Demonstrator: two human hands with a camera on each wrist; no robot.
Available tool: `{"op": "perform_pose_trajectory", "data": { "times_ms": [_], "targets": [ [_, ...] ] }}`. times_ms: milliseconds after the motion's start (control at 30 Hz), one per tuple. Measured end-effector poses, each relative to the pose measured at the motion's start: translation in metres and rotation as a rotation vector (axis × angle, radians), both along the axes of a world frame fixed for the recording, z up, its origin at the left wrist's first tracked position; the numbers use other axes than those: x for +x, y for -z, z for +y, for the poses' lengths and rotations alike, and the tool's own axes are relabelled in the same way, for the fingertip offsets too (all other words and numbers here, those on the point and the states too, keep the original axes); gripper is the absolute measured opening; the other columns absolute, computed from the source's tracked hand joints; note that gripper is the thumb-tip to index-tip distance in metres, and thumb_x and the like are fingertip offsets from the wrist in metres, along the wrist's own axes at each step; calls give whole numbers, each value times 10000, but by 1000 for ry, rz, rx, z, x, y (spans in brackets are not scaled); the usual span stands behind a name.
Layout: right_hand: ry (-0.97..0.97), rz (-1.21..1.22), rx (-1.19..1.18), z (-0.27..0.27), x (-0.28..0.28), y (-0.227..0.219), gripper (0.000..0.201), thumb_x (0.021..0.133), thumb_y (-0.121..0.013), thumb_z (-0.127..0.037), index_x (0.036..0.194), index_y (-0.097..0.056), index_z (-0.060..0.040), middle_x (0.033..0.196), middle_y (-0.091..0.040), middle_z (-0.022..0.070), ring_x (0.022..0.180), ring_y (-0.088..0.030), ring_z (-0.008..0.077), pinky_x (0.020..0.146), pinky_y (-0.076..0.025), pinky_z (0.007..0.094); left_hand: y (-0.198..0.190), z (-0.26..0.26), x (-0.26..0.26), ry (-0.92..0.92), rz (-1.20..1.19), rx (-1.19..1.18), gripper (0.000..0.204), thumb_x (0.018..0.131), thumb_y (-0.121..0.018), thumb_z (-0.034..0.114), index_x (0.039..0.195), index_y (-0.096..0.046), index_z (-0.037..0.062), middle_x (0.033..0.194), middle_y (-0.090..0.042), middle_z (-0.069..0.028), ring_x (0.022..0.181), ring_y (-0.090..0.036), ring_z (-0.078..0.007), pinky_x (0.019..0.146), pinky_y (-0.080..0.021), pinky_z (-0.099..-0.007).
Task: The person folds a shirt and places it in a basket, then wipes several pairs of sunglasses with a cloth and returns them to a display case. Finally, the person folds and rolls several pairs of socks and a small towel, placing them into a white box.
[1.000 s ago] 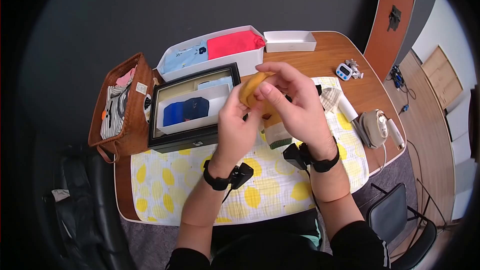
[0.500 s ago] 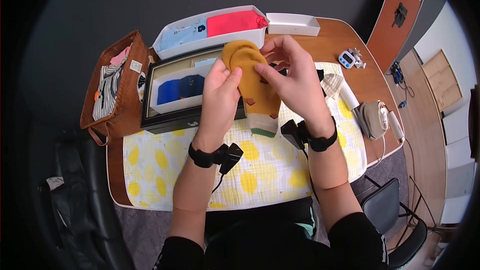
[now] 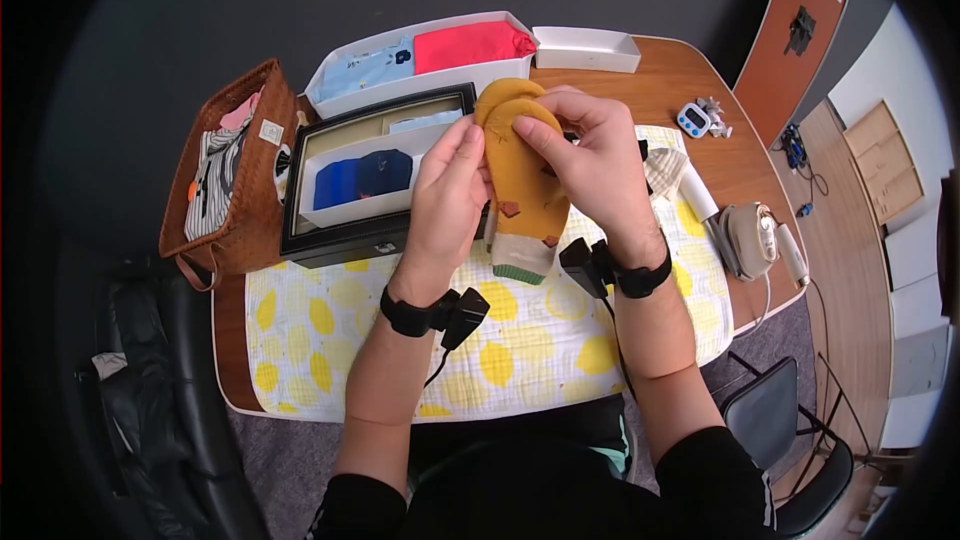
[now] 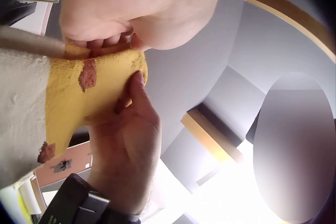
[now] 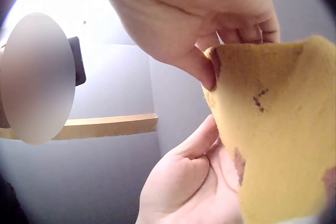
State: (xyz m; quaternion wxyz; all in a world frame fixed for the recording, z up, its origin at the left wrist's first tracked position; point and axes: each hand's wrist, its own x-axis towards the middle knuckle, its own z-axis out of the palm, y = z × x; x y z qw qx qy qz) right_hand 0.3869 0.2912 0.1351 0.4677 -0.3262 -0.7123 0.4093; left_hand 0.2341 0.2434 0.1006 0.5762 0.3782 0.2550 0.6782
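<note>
Two mustard-yellow socks, laid together, hang in the air between the hands in the head view, toes up, with cream and green cuffs low down. The left hand holds their left edge, thumb upward. From the right, the right hand pinches them near the toes, thumb on the front. Brown patches mark the yellow knit in the left wrist view. The right wrist view shows the right thumb and fingers gripping the top edge of the sock fabric.
Behind the hands stand a black case with a white box of blue folded cloth, and a long white box with clothes. A brown basket is at left; a small white box, timer and iron are at right.
The yellow fabric, bunched between the fingers earlier, now hangs unfolded as two overlapping socks. The left hand has shifted from the toe area to the left edge. The head view has tilted slightly.
</note>
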Motion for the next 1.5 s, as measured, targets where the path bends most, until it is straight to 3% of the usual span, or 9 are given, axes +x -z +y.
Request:
{"op": "perform_pose_trajectory", "data": {
  "times_ms": [100,167,800,1000,1067,1167,1300,1400,1500],
  "targets": [
    [41,13,95,2,-1,2,170,918,-727,-76,1022,-725,58,947,-700,46,801,-648,88,689,-529,230,9,2,-9,36,80,-1,356,1120,-385,241,1306,-539,-20,1133,-681,-109,978,-698,-166,823,-569,-295],
    [44,71,123,2,-1,2,151,886,-742,-87,984,-734,28,914,-693,88,759,-662,152,679,-518,275,10,2,-12,95,122,-6,347,1118,-401,250,1264,-571,-15,1113,-691,-92,944,-704,-158,821,-573,-305],
    [106,219,71,4,-3,3,160,916,-712,-80,1002,-726,54,879,-714,73,802,-684,130,722,-546,269,17,2,-1,202,138,3,370,1110,-424,272,1315,-552,-7,1131,-687,-80,980,-676,-153,875,-529,-323],
    [131,188,63,5,-8,7,186,914,-717,-89,1028,-723,58,897,-708,83,802,-682,134,715,-546,269,12,-2,11,64,340,109,270,1047,-535,77,1295,-555,-28,1178,-684,-102,1033,-682,-154,923,-554,-311],
    [118,166,100,8,-9,8,257,923,-722,-131,1080,-702,72,894,-702,100,785,-660,118,685,-539,263,14,3,5,-1,285,52,296,1005,-559,-13,1299,-540,-41,1213,-676,-132,1070,-684,-176,947,-555,-317],
    [-47,-57,-59,13,1,10,313,939,-715,-174,1115,-678,83,825,-687,84,709,-623,98,629,-521,256,12,8,-9,-41,186,50,322,1010,-558,-2,1326,-508,-36,1212,-675,-141,1066,-687,-183,934,-562,-313],
    [-174,-64,-153,14,-5,18,291,953,-702,-198,1061,-670,70,738,-655,60,632,-581,88,583,-501,261,10,7,-6,-65,144,72,335,1016,-548,1,1342,-479,-29,1211,-675,-145,1061,-689,-190,918,-569,-315],
    [27,79,9,14,-9,18,219,968,-671,-175,965,-635,41,701,-650,90,625,-624,112,567,-491,294,11,5,-4,-6,86,27,403,985,-617,18,1354,-459,-22,1204,-676,-128,1052,-689,-184,915,-569,-317],
    [174,63,165,20,-6,16,199,980,-653,-160,975,-636,38,728,-673,108,654,-655,158,610,-511,315,21,7,-3,220,354,-22,517,845,-811,47,1285,-549,-23,1165,-690,-86,996,-686,-134,886,-560,-300]
  ]
}}
